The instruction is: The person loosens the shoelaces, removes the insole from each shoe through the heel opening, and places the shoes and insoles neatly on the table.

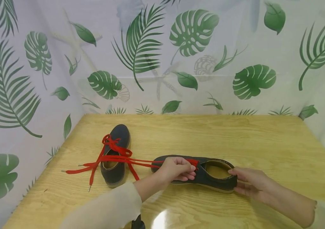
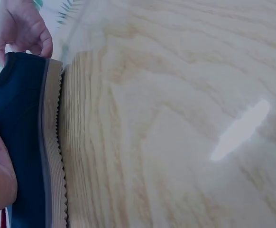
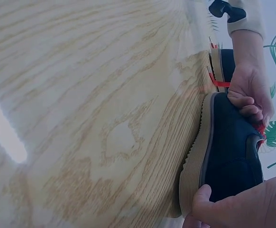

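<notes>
A dark navy shoe (image 1: 216, 183) lies sideways on the table, its toe pointing left and its tan insole showing. At its heel, my right hand (image 1: 253, 184) grips the back collar, thumb at the opening's rim and fingers behind. My left hand (image 1: 176, 169) is over the lacing, fingers curled, pinching the red shoelace (image 1: 192, 162) near the top eyelets. Part of the lacing is hidden under that hand. The right wrist view shows the left hand (image 3: 248, 92) beside the shoe's upper (image 3: 230, 142), with a bit of red at its fingertips.
A matching shoe (image 1: 113, 176) stands to the left, toe away from me, with a loose red lace (image 1: 122, 151) draped over it. Long lace ends (image 1: 77, 171) trail onto the wooden table (image 1: 265, 140). Leaf-patterned cloth (image 1: 151, 63) hangs behind and at the sides.
</notes>
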A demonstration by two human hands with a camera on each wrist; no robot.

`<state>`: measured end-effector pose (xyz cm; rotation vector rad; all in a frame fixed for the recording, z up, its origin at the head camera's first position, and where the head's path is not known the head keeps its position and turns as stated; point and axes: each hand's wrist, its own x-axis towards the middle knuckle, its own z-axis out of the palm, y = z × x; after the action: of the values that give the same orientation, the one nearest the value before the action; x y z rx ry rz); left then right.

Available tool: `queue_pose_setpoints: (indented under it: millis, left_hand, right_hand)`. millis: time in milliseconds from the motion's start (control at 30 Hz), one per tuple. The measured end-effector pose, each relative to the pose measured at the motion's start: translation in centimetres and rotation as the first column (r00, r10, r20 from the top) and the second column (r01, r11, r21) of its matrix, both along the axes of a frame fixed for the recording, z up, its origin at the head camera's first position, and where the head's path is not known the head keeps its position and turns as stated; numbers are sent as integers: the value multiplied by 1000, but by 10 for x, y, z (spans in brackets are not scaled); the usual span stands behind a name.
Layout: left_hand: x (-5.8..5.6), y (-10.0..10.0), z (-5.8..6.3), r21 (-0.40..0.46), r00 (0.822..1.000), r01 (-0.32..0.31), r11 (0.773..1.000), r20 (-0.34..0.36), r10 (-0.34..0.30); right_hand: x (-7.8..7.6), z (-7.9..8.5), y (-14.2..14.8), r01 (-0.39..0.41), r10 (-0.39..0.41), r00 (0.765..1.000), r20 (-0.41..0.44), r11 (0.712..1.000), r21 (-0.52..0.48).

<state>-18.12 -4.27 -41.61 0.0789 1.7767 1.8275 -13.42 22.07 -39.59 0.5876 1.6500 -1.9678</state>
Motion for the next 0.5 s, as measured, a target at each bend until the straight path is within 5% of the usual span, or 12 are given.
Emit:
queue_pose_setpoints:
  millis: [333, 500]
  left_hand:
    - [-3, 3, 8, -40, 995, -11, 999, 96, 15]
    - [3, 4, 6, -47, 998, -47, 998, 45, 49]
  right_hand:
    - [-1, -3, 1, 1, -1, 1000, 4, 1000, -2]
    - [-3, -5, 4, -22, 22, 1000, 10, 999, -27]
